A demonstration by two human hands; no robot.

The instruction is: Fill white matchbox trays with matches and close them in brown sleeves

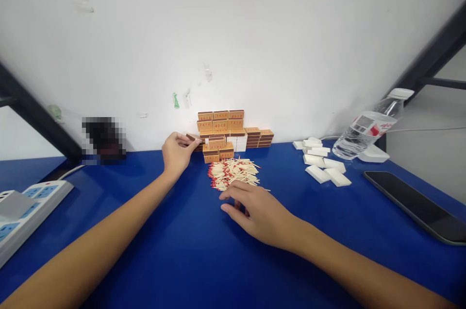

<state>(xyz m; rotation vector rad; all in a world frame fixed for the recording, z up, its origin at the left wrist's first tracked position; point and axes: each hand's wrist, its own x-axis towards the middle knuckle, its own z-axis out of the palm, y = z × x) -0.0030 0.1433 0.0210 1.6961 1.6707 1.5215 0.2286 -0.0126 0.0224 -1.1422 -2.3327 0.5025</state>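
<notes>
Thumb and fingers of my left hand (177,154) pinch a brown-sided matchbox (193,139) at the left end of a stacked group of matchboxes (220,125). Whether that box rests on the ones below it, I cannot tell. Orange printed faces show on the upper boxes, and dark striking sides show on the right-hand stacks (259,138). In front of the boxes lies a heap of loose red-tipped matches (235,171). My right hand (258,212) hovers at the near edge of this heap, its fingers curved and apart, holding nothing visible.
White inner trays (324,162) lie scattered at the right, near a tilted clear water bottle (371,127). A black phone (415,204) lies at the right edge. At the left are a power strip (34,212) and a blurred dark object (104,140). A white wall (276,46) stands behind.
</notes>
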